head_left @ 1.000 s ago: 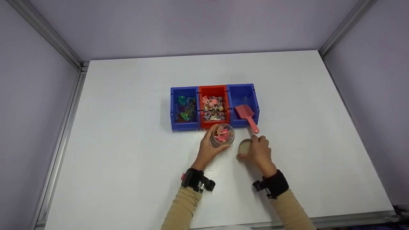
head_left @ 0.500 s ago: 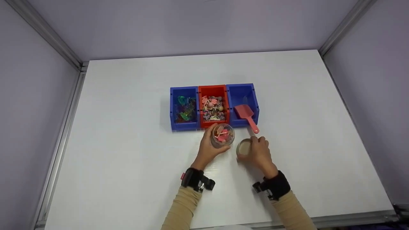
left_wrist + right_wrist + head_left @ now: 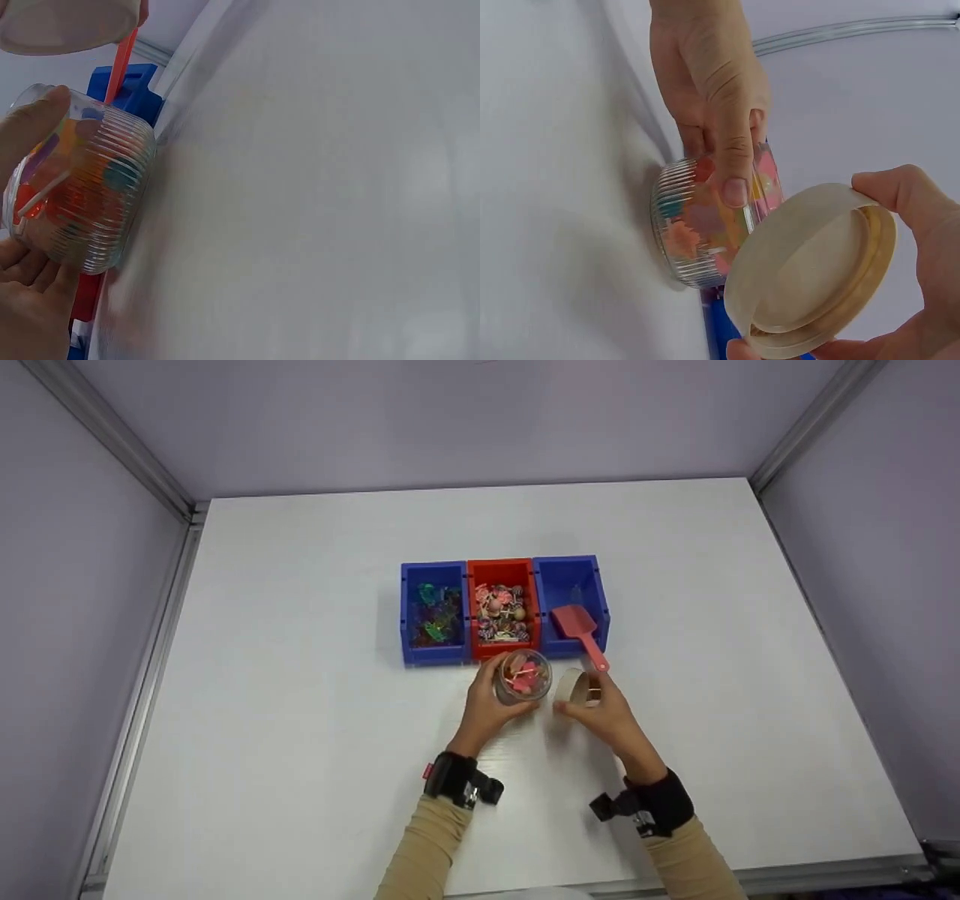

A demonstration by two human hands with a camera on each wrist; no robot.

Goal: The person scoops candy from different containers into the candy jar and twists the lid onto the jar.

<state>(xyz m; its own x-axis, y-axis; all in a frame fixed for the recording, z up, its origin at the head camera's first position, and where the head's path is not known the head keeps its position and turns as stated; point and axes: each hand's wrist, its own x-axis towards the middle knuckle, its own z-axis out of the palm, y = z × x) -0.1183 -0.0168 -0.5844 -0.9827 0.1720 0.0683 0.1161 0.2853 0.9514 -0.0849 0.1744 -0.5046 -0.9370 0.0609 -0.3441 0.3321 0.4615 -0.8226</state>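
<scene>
Flanking bins, seemingly a scoop

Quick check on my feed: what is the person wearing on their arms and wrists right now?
Both forearms are in tan long sleeves. The left hand has a black wrist-strapped camera mount with a small red tag on its outer edge. The right hand has a wider black wrist band with a dark camera block sticking out. Both hands are bare: no gloves.

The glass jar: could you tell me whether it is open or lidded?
Open: the right hand holds the lid beside the jar.
</scene>
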